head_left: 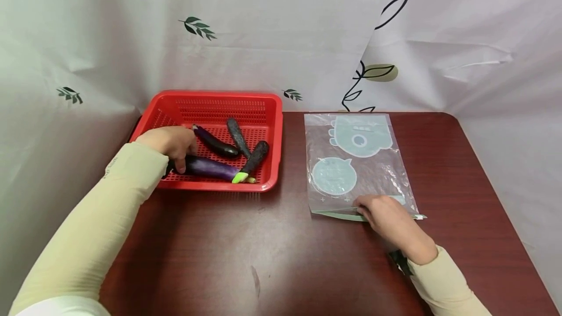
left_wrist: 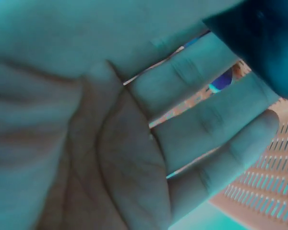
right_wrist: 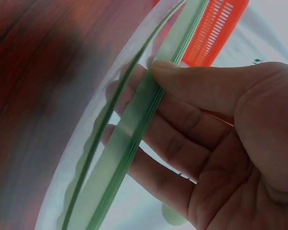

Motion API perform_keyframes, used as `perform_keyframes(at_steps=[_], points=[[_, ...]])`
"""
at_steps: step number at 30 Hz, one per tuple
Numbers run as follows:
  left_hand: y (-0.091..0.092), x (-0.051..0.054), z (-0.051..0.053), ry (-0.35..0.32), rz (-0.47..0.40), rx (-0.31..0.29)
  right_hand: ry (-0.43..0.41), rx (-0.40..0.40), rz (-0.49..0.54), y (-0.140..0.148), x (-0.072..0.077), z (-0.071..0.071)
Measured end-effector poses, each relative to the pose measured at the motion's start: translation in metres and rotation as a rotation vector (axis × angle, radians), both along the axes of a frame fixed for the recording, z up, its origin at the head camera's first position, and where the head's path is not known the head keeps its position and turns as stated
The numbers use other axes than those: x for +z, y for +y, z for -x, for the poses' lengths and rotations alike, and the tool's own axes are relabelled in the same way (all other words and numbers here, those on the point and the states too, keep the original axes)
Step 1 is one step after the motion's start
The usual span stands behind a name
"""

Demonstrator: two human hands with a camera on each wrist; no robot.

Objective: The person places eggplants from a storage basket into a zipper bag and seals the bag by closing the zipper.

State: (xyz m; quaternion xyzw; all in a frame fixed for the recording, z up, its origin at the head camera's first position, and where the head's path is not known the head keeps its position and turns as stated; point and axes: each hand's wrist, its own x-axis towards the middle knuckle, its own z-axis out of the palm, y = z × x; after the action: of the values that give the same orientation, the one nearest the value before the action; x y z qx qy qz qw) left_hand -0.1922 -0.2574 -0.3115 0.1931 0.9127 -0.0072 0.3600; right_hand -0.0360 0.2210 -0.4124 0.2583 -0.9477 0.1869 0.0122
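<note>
Vegetables (head_left: 210, 167), four, in one basket (head_left: 277, 150); two hands (head_left: 169, 144) (head_left: 388, 221), one bag (head_left: 364, 177).

Head view: high, facing forward-down. Wrist views: close at left hand (left_wrist: 134, 143), right hand (right_wrist: 225, 153) — basket (head_left: 275, 150) common to all.

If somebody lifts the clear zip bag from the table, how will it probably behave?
The clear zip bag is probably floppy and light: its thin film lies mostly flat, with no contents visible. The green zip edge, pinched by the right hand, may bend less, as its strip looks thicker. The shiny film might feel slippery.
</note>
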Motion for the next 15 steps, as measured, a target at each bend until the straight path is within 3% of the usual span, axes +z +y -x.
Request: perform_keyframes(at_steps=[10, 15], points=[[-0.009, 0.015, -0.010, 0.111, -0.027, -0.058, 0.096, 0.019, 0.037, -0.002, -0.003, 0.001], [-0.011, 0.023, -0.016, 0.139, -0.043, -0.049, 0.168, 0.050, 0.089, -0.001, -0.006, 0.004]])
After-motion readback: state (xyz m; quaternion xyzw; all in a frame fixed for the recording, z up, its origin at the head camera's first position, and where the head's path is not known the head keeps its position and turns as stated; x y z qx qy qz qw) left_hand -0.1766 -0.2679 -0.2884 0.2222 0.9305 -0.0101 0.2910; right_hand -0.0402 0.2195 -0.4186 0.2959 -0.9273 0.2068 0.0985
